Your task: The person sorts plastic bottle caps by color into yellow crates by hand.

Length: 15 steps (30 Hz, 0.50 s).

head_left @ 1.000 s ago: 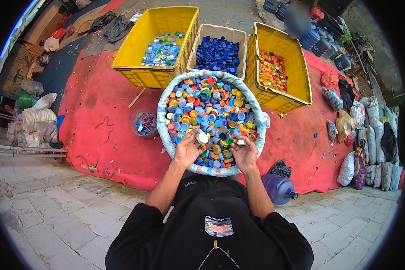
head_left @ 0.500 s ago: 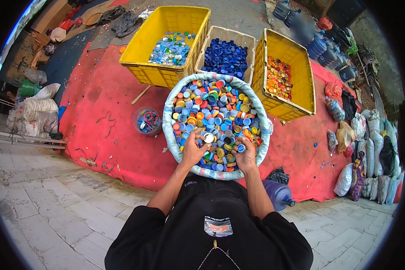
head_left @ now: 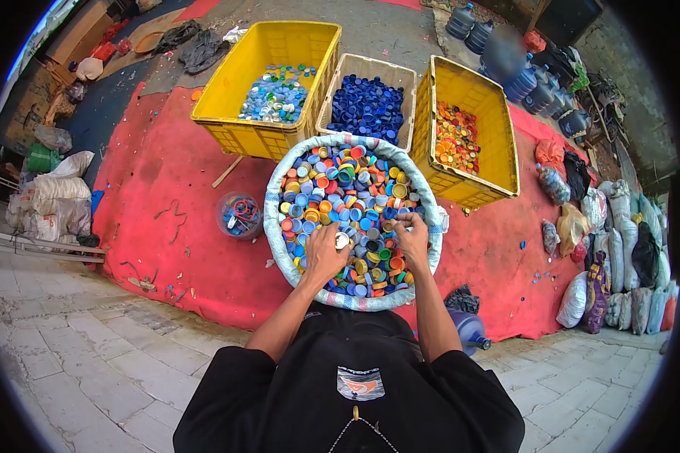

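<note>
A round sack-lined tub with a pale blue rim stands in front of me, full of mixed coloured bottle caps. Over the left part of the heap, my left hand is closed around a white bottle cap, its open side turned up. On the right side of the heap is my right hand, fingers bent and drawn together low over the caps. Whatever lies between its fingertips is too small to make out.
Beyond the tub stand a yellow crate with light blue, clear and green caps, a whitish crate with dark blue caps, and another yellow crate with orange and red caps. A clear bucket sits left, a water jug right.
My right hand has moved up slightly over the heap, and the blue cap it showed is out of sight. My left hand still holds the white cap, now turned more palm-down. The view has shifted slightly.
</note>
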Motion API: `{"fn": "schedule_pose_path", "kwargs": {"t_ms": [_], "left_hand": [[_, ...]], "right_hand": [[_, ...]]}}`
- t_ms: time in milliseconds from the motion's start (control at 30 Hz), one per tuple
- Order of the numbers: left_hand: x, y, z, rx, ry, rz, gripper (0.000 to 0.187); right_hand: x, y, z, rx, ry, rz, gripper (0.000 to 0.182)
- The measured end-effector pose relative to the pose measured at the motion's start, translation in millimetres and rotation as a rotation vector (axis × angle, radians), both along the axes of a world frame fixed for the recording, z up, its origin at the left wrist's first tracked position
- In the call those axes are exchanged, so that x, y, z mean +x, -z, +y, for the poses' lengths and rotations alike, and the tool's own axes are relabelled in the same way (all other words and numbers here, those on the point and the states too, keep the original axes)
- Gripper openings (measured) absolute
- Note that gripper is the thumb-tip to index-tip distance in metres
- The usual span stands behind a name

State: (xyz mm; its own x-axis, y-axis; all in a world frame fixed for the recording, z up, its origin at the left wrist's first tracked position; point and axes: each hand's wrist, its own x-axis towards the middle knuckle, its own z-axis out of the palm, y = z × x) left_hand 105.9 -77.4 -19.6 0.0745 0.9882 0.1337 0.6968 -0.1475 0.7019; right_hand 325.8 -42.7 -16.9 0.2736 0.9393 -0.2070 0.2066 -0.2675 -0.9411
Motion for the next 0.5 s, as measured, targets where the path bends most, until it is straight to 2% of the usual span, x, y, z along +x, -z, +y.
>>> {"fn": "schedule_pose_path", "kwargs": {"t_ms": [33, 67, 100, 133, 200, 233, 367, 500], "left_hand": [[-2, 1, 1, -0.048, -0.029, -0.154, 0.055], [-4, 3, 1, -0.097, -0.058, -0.307, 0.051], [-6, -6, 0, -0.284, -0.116, -0.564, 0.036], [-10, -8, -2, -0.412, -0.148, -0.851, 0.035], [-25, -9, -5, -0.661, -0.207, -1.43, 0.032], [-30, -10, -7, -0.661, -0.202, -1.584, 0.028], [-41, -20, -19, -0.679, -0.236, -1.944, 0.022], [-44, -21, -26, -0.701, -0.39, -1.951, 0.018]], "right_hand": [[1, -16, 8, 0.022, -0.059, -0.282, 0.023], [6, -15, 18, 0.132, -0.117, -0.416, 0.023], [11, -11, 28, 0.24, -0.175, -0.548, 0.024], [13, -12, 35, 0.349, -0.234, -0.679, 0.025], [16, -14, 50, 0.274, -0.32, -0.701, 0.024], [17, -12, 57, 0.222, -0.364, -0.734, 0.023], [17, -7, 70, 0.137, -0.432, -0.841, 0.022], [16, -8, 72, 0.098, -0.469, -0.871, 0.028]]}}
